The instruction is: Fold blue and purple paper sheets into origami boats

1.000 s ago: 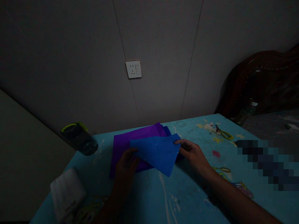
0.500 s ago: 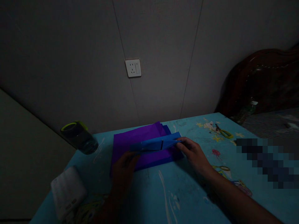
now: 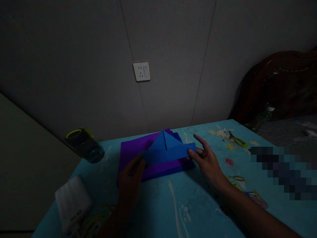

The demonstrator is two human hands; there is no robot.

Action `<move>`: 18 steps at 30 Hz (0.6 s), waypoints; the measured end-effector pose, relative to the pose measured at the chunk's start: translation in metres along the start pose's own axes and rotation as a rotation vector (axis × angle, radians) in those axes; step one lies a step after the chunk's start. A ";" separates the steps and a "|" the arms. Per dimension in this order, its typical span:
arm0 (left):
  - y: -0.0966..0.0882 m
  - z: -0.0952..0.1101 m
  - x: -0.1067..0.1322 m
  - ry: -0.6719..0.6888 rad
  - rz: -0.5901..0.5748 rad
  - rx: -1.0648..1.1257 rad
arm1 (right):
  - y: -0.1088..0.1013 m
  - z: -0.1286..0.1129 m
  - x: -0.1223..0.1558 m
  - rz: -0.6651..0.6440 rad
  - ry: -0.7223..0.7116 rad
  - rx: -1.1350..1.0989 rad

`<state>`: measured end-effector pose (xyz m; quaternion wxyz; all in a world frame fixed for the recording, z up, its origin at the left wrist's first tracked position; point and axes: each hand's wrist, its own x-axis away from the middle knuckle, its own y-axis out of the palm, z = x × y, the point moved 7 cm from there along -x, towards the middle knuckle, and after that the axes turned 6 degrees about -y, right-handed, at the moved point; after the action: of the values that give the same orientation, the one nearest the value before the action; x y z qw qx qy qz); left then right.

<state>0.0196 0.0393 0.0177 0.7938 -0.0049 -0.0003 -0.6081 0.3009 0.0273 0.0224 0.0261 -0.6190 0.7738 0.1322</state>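
Note:
Between my two hands I hold up a folded sheet of blue paper (image 3: 168,154), with a triangular peak above a long flat band. My left hand (image 3: 130,177) pinches its left end, thumb in front. At the right end my right hand (image 3: 206,162) grips the band between thumb and fingers, with the index finger raised off it. Beneath and behind the folded paper lie purple sheets (image 3: 131,152) on the table, with darker blue sheets (image 3: 177,136) showing at their edges.
The table (image 3: 158,205) has a patterned light-blue cover. At its left stand a dark cup with a yellow-green rim (image 3: 85,145) and a white box-like object (image 3: 73,201). Yellow-handled scissors (image 3: 237,139) lie at the back right. A wall with a socket (image 3: 142,71) rises behind.
The blue paper has been tipped up from nearly edge-on, so its front face and triangular peak now show. My right index finger has lifted away from it.

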 end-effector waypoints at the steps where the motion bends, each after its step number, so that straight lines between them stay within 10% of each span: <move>1: -0.001 -0.001 -0.001 -0.005 0.011 0.023 | 0.001 0.001 0.000 0.001 0.020 -0.038; 18: -0.008 0.001 -0.003 0.071 0.058 -0.126 | 0.005 0.010 0.002 -0.057 0.038 0.128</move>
<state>0.0113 0.0402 0.0187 0.8087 -0.0333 0.0664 -0.5834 0.2945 0.0286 0.0128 0.0547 -0.6404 0.7629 0.0700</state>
